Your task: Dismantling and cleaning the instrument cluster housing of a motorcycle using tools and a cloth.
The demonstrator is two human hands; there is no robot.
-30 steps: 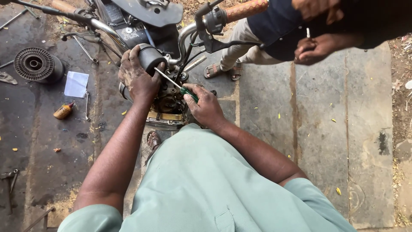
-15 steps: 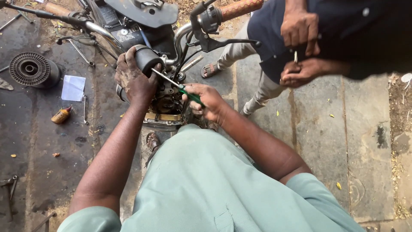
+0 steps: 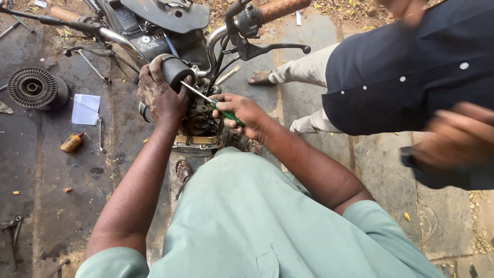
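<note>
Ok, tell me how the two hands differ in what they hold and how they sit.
The left hand wraps around a black cylindrical part; the right hand pinches a green-handled screwdriver. The left hand sits palm-down and smeared with grime; the right hand looks cleaner, its fingers curled around the handle. Both work at the motorcycle.

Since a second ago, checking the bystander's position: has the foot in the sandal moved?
Yes. The sandalled foot has drawn back from under the brake lever toward the paving joint.

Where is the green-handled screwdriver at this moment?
In the head view, the green-handled screwdriver is in the right hand, just right of the left hand; its tip points toward the black cylinder that hand grips.
</note>
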